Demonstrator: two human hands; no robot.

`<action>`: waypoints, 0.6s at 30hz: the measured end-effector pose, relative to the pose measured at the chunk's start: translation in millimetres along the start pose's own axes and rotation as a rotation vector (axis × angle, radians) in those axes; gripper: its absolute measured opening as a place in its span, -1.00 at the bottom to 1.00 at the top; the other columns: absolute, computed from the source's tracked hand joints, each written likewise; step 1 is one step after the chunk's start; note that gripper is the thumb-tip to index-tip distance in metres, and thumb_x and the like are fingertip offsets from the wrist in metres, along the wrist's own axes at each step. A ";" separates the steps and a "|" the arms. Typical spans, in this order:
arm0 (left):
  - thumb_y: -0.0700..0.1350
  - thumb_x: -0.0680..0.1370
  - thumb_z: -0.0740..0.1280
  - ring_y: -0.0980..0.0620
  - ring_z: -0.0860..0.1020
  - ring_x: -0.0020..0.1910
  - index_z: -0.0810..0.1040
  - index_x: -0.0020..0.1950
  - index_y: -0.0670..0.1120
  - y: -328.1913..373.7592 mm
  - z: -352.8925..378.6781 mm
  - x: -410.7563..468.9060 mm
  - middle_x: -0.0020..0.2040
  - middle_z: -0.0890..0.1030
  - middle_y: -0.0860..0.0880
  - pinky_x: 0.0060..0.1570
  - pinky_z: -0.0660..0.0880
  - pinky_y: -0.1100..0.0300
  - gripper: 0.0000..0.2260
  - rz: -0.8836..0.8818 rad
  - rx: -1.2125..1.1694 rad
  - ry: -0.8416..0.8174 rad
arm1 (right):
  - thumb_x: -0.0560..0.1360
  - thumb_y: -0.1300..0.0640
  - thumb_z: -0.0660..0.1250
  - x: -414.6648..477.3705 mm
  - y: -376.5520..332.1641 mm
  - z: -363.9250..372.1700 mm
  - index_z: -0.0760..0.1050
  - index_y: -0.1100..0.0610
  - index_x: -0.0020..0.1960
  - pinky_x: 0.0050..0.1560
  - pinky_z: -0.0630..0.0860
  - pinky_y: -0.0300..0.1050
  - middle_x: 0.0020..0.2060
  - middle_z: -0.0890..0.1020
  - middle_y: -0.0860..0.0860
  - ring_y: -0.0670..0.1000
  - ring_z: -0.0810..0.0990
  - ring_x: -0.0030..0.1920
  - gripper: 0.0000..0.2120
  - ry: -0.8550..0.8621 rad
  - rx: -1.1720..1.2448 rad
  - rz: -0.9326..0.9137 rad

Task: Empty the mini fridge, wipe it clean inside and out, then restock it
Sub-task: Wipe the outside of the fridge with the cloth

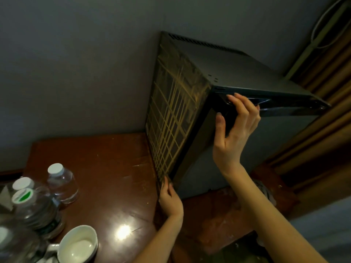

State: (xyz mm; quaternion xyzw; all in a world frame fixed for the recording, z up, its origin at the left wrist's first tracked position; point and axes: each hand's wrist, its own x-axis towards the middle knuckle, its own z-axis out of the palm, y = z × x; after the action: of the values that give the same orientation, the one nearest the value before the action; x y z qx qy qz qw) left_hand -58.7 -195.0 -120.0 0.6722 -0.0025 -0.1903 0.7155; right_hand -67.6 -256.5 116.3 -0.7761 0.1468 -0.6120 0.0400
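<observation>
A black mini fridge point(237, 69) stands on a brown wooden table point(106, 168) against the grey wall. Its left side is streaked with a yellowish grid of marks. My right hand point(235, 133) grips the top left corner of the fridge door, fingers over the top edge and thumb on the front. My left hand point(170, 198) holds the fridge's lower left front corner near the table top. Several clear water bottles point(62, 183) with white caps stand on the table at the left.
A white cup point(77, 243) with a handle sits at the table's front left beside the bottles. Brown curtains point(322, 76) hang to the right of the fridge. A bundle of cloth point(266, 190) lies low at the right, behind my right forearm.
</observation>
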 end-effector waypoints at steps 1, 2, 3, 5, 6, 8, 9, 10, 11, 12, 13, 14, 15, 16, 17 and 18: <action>-0.26 0.64 0.16 -0.13 0.40 0.38 0.42 0.41 -0.16 -7.4 -1.5 6.1 0.37 0.47 -0.14 0.31 0.32 0.17 -0.67 -0.102 -0.002 -0.006 | 0.57 0.12 0.23 -0.2 0.1 0.8 0.38 0.15 0.28 0.39 0.16 0.31 0.22 0.48 0.17 0.06 0.39 0.31 -0.70 0.007 0.004 0.000; -0.25 0.65 0.15 -0.16 0.39 0.39 0.40 0.42 -0.17 -12.5 -3.3 12.2 0.38 0.45 -0.16 0.33 0.31 0.13 -0.66 -0.184 -0.003 -0.020 | 0.57 0.13 0.23 -0.7 0.2 1.8 0.38 0.15 0.28 0.39 0.15 0.31 0.22 0.48 0.17 0.06 0.39 0.31 -0.70 0.013 0.008 0.000; -0.24 0.65 0.14 -0.18 0.37 0.39 0.36 0.45 -0.17 -15.8 -4.8 18.2 0.39 0.43 -0.18 0.34 0.30 0.10 -0.65 -0.255 0.001 -0.042 | 0.56 0.12 0.23 -0.9 0.5 2.9 0.37 0.15 0.28 0.40 0.14 0.31 0.22 0.48 0.17 0.05 0.39 0.31 -0.70 0.016 0.014 0.000; -0.22 0.67 0.11 -0.21 0.34 0.40 0.26 0.51 -0.13 -17.2 -7.5 28.6 0.44 0.37 -0.17 0.36 0.29 0.05 -0.61 -0.368 0.011 -0.101 | 0.56 0.12 0.22 -0.8 0.5 4.7 0.37 0.15 0.28 0.40 0.14 0.31 0.22 0.47 0.16 0.05 0.38 0.31 -0.70 0.021 0.022 -0.003; -0.20 0.67 0.09 -0.22 0.32 0.42 0.20 0.54 -0.09 -16.4 -8.5 32.0 0.47 0.32 -0.16 0.37 0.28 0.03 -0.59 -0.410 0.004 -0.131 | 0.56 0.11 0.22 -1.0 0.9 5.2 0.37 0.15 0.28 0.40 0.14 0.32 0.22 0.47 0.15 0.04 0.38 0.31 -0.69 0.024 0.023 -0.007; -0.19 0.69 0.05 -0.22 0.25 0.45 0.13 0.57 -0.04 -14.6 -9.2 35.7 0.52 0.23 -0.14 0.39 0.26 -0.02 -0.57 -0.474 -0.015 -0.176 | 0.56 0.11 0.21 -0.7 2.2 5.5 0.37 0.14 0.28 0.39 0.14 0.33 0.22 0.46 0.12 0.04 0.38 0.31 -0.69 0.029 0.026 -0.016; -0.19 0.69 0.04 -0.22 0.22 0.46 0.10 0.57 -0.03 -14.4 -8.4 37.5 0.53 0.18 -0.14 0.40 0.25 -0.04 -0.56 -0.489 -0.008 -0.188 | 0.56 0.11 0.21 -0.1 2.4 5.6 0.37 0.14 0.29 0.38 0.15 0.34 0.23 0.45 0.11 0.04 0.38 0.32 -0.69 0.028 0.028 -0.020; -0.19 0.69 0.03 -0.22 0.20 0.47 0.09 0.57 -0.03 -13.5 -8.0 38.3 0.54 0.16 -0.15 0.42 0.23 -0.06 -0.56 -0.497 0.003 -0.193 | 0.56 0.11 0.21 -0.3 2.2 5.1 0.36 0.13 0.29 0.37 0.16 0.34 0.23 0.43 0.08 0.03 0.37 0.32 -0.69 0.022 0.029 -0.022; -0.19 0.69 0.02 -0.22 0.20 0.47 0.08 0.57 -0.04 -12.3 -7.2 38.7 0.54 0.15 -0.15 0.43 0.21 -0.08 -0.56 -0.500 0.012 -0.191 | 0.56 0.11 0.21 -0.4 2.2 4.3 0.35 0.13 0.29 0.36 0.17 0.35 0.24 0.42 0.06 0.02 0.37 0.32 -0.69 0.014 0.027 -0.023; -0.20 0.69 0.02 -0.22 0.21 0.47 0.08 0.57 -0.06 -10.4 -6.6 38.9 0.54 0.17 -0.16 0.43 0.21 -0.08 -0.56 -0.499 0.016 -0.186 | 0.57 0.11 0.21 -0.6 2.8 3.2 0.35 0.12 0.30 0.36 0.17 0.35 0.24 0.41 0.05 0.02 0.37 0.32 -0.68 0.007 0.024 -0.025; -0.21 0.68 0.01 -0.22 0.22 0.46 0.08 0.57 -0.08 -7.5 -5.7 39.0 0.53 0.18 -0.17 0.42 0.21 -0.07 -0.57 -0.499 0.014 -0.180 | 0.57 0.10 0.21 -0.4 3.8 2.0 0.35 0.12 0.30 0.35 0.18 0.35 0.25 0.41 0.04 0.02 0.37 0.32 -0.68 -0.001 0.021 -0.027; -0.22 0.69 0.01 -0.22 0.23 0.46 0.07 0.57 -0.09 -3.4 -5.2 37.2 0.52 0.19 -0.17 0.42 0.21 -0.05 -0.57 -0.507 0.005 -0.173 | 0.57 0.10 0.21 -0.5 4.6 0.8 0.34 0.11 0.31 0.36 0.18 0.35 0.25 0.41 0.04 0.02 0.37 0.32 -0.68 -0.011 0.021 -0.026; -0.22 0.69 0.00 -0.22 0.22 0.46 0.07 0.57 -0.08 0.7 -4.9 34.0 0.52 0.19 -0.16 0.41 0.21 -0.05 -0.57 -0.517 -0.008 -0.166 | 0.57 0.10 0.21 -0.5 5.0 0.0 0.34 0.11 0.31 0.36 0.18 0.34 0.25 0.42 0.05 0.02 0.37 0.33 -0.67 -0.018 0.022 -0.023; -0.23 0.69 -0.01 -0.22 0.21 0.46 0.07 0.57 -0.06 4.3 -4.3 29.6 0.53 0.18 -0.15 0.42 0.20 -0.05 -0.56 -0.517 -0.021 -0.158 | 0.57 0.10 0.21 -0.5 5.0 -0.2 0.34 0.11 0.32 0.37 0.18 0.34 0.25 0.43 0.07 0.02 0.37 0.33 -0.67 -0.021 0.021 -0.020; -0.24 0.68 0.00 -0.21 0.21 0.47 0.07 0.58 -0.04 7.4 -3.0 23.6 0.53 0.18 -0.14 0.43 0.19 -0.05 -0.55 -0.502 -0.024 -0.143 | 0.57 0.10 0.21 -0.2 4.9 -0.4 0.34 0.11 0.32 0.37 0.18 0.34 0.25 0.44 0.08 0.02 0.37 0.33 -0.67 -0.021 0.022 -0.017; -0.26 0.67 0.01 -0.20 0.21 0.47 0.09 0.57 -0.02 11.2 -1.7 16.5 0.53 0.18 -0.13 0.43 0.20 -0.05 -0.54 -0.471 -0.022 -0.122 | 0.57 0.10 0.21 -0.2 4.6 -0.1 0.34 0.11 0.32 0.37 0.18 0.33 0.25 0.43 0.07 0.02 0.37 0.33 -0.67 -0.017 0.024 -0.014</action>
State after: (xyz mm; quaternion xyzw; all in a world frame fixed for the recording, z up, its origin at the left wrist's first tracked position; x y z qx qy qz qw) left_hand -40.0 -197.6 -113.5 0.6336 0.1132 -0.3923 0.6571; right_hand -68.6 -260.8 115.0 -0.7819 0.1336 -0.6072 0.0462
